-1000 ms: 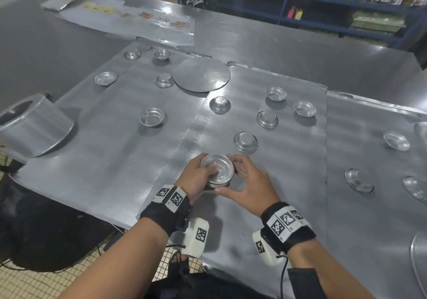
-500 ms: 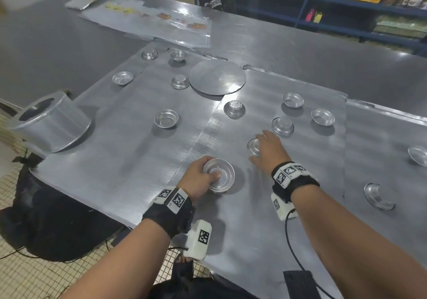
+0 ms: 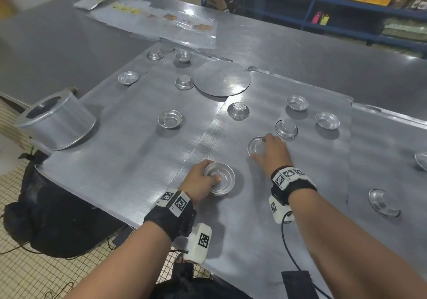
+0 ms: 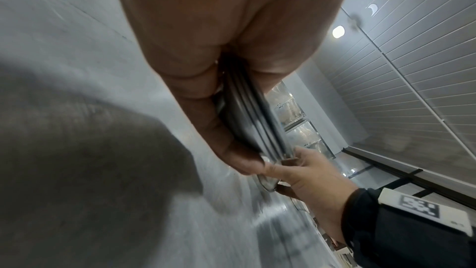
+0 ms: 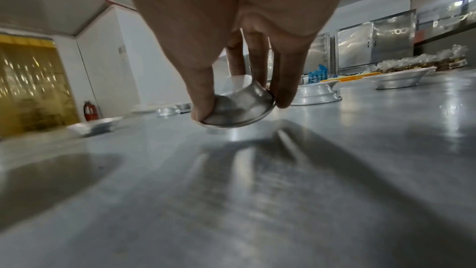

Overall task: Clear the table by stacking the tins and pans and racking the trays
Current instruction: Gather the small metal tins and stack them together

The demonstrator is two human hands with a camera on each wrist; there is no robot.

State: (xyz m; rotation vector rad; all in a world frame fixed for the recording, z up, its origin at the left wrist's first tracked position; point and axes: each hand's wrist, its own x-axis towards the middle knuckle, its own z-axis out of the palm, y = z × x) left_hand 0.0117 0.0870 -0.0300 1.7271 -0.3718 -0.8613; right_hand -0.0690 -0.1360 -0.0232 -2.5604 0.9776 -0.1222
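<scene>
My left hand [image 3: 203, 181] grips a short stack of small round tins [image 3: 220, 179] near the front of the metal trays [image 3: 129, 160]; the left wrist view shows the nested rims of the stack [image 4: 253, 127] between thumb and fingers. My right hand [image 3: 269, 153] pinches a single upside-down tin [image 3: 255, 146] a little further back and to the right. In the right wrist view that tin [image 5: 239, 109] is tilted, lifted just off the tray between thumb and fingers. Several loose tins, such as an upright tin [image 3: 169, 119], lie scattered over the trays.
A large round pan [image 3: 55, 123] lies on its side at the left edge. A flat metal disc [image 3: 221, 78] rests at the back middle. Plastic-wrapped sheets [image 3: 159, 25] lie on the far table. Blue shelving [image 3: 346, 12] stands behind. More tins sit on the right tray [image 3: 383, 204].
My right hand left the stack, reached back and right to the upside-down tin and picked it up off the tray. My left hand kept hold of the stack.
</scene>
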